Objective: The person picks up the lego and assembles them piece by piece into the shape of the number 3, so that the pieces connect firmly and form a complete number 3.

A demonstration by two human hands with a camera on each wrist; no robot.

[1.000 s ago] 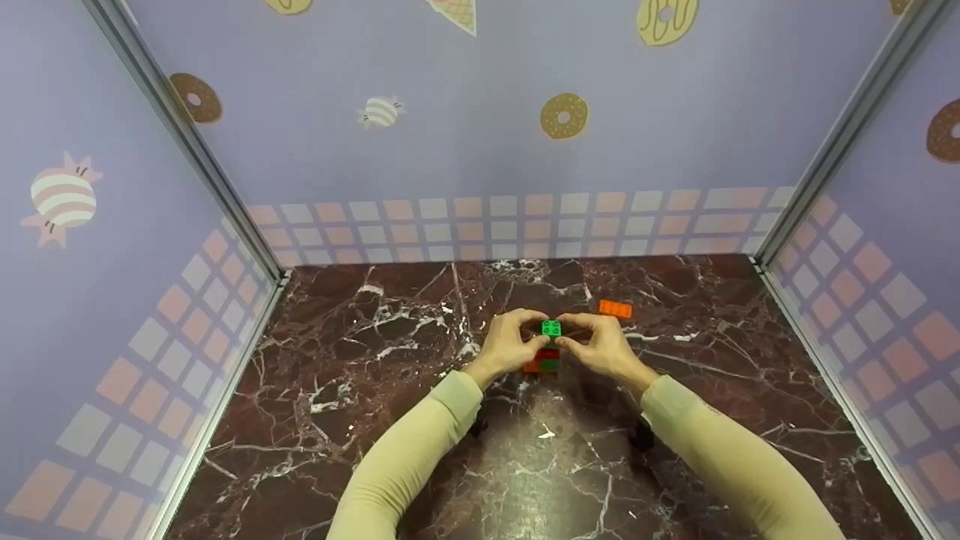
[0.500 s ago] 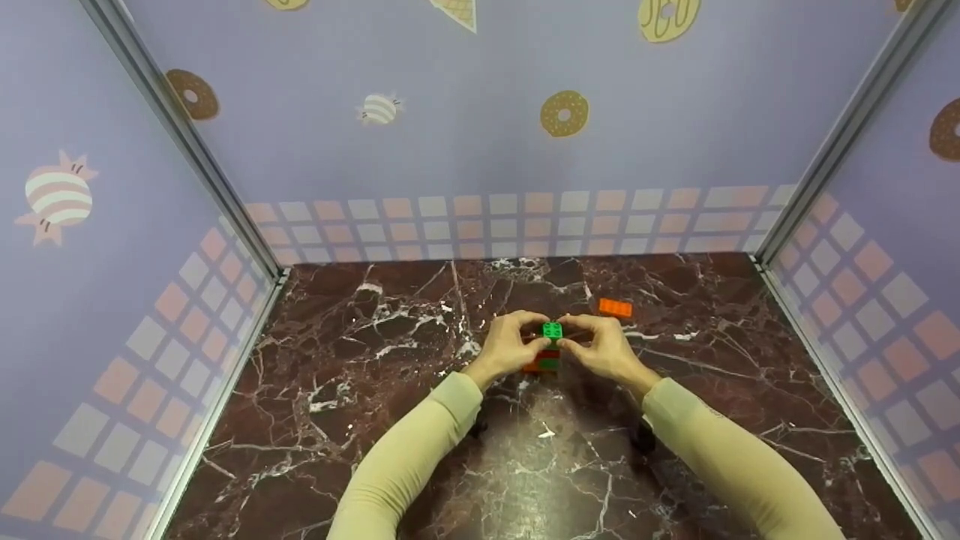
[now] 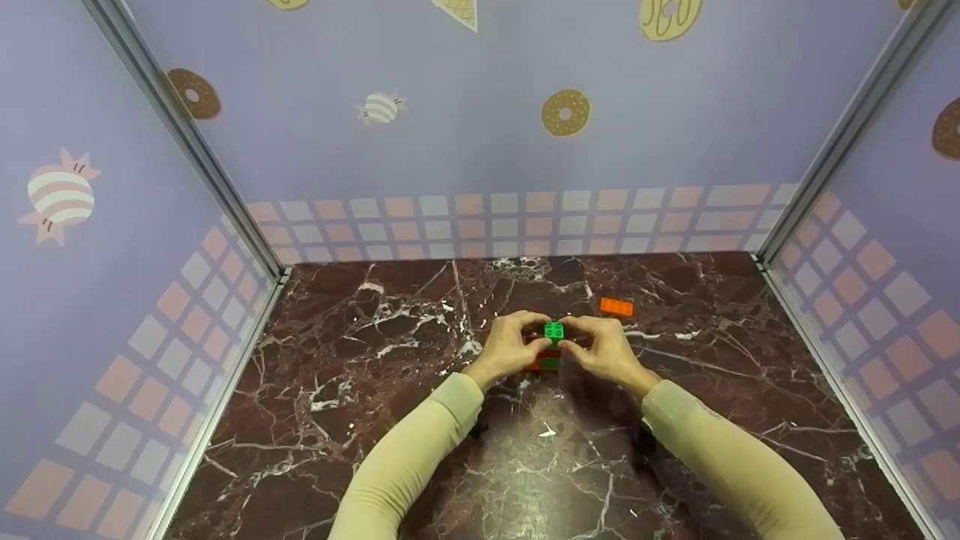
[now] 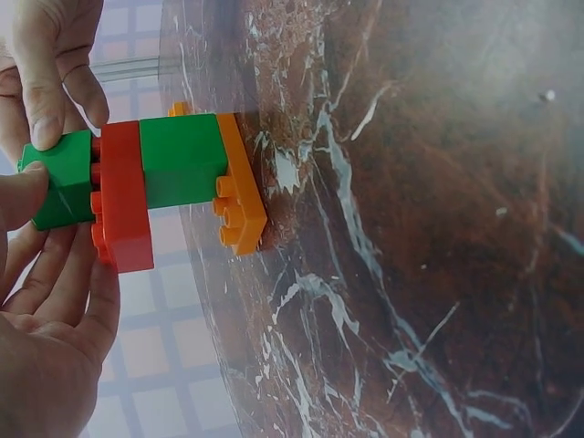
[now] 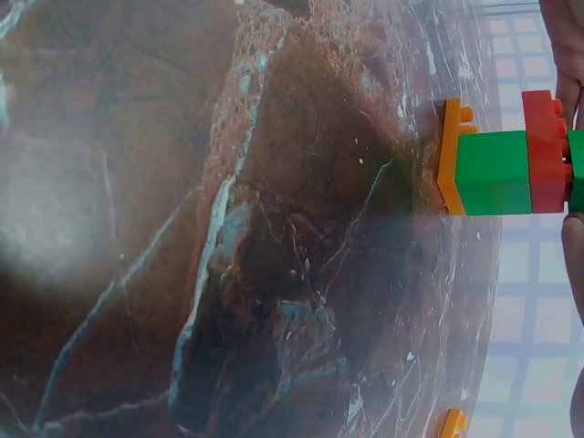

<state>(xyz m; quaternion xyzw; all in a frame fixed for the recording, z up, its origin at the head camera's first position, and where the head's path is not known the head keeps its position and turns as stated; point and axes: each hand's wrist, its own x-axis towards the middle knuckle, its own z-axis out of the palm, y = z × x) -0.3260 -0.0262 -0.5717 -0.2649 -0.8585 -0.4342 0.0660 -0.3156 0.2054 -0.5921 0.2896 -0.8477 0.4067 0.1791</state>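
A small green building block (image 3: 553, 331) with studs on top is pinched from both sides by my left hand (image 3: 510, 345) and right hand (image 3: 604, 349). Below it in the left wrist view lies a long red brick (image 4: 126, 205); red studs show in a thin gap between the two. The red brick rests on a second green block (image 4: 182, 160), which stands on an orange brick (image 4: 239, 173) at the bottom. Some left fingers reach beside the red brick, and whether they touch it I cannot tell. The right wrist view shows the right hand (image 5: 575, 260) only at its edge.
One loose orange brick (image 3: 616, 307) lies on the dark red marbled tabletop (image 3: 375, 420), behind and right of the right hand. Lilac panels (image 3: 480, 150) with printed sweets close in the back and both sides.
Both hands keep their pinch on the upper green block. It has shifted only very slightly, and the loose orange brick stays in place.
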